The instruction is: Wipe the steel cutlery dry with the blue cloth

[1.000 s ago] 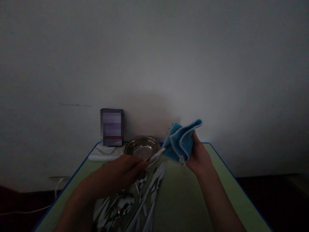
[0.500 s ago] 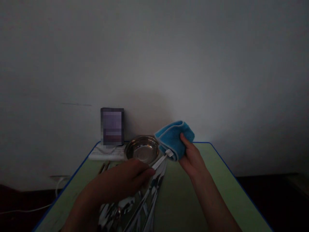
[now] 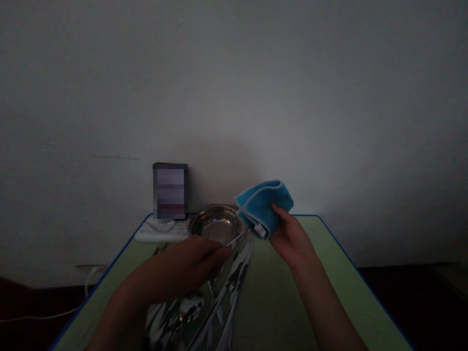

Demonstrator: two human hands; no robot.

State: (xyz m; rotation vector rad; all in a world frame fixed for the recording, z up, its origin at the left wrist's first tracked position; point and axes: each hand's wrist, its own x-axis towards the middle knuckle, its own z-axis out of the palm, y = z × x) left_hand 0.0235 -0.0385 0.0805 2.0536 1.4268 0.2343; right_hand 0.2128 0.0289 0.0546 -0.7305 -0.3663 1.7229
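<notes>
My right hand (image 3: 292,241) is closed on a folded blue cloth (image 3: 260,207) with a pale edge and a small white tag. Between the thumb and fingers of my left hand (image 3: 199,261) is a slim metal piece of cutlery (image 3: 238,238). Its far end runs into the lower fold of the cloth, so I cannot see which kind it is. Below my left hand, several shiny pieces of cutlery (image 3: 210,319) lie on the table, among them a large spoon (image 3: 192,306). A round metal bowl (image 3: 215,225) stands just behind my left hand.
The green table (image 3: 270,312) has a blue edge and touches a pale wall (image 3: 234,87). At the back left, a dark-framed, blurred screen (image 3: 170,192) stands upright by a white, flat object (image 3: 155,230). A white cable (image 3: 47,318) runs beyond the table's left side.
My left hand has shifted slightly left and up, and the piece of cutlery lies at a flatter angle. The cloth has turned a little in my right hand, its tag now lower-right.
</notes>
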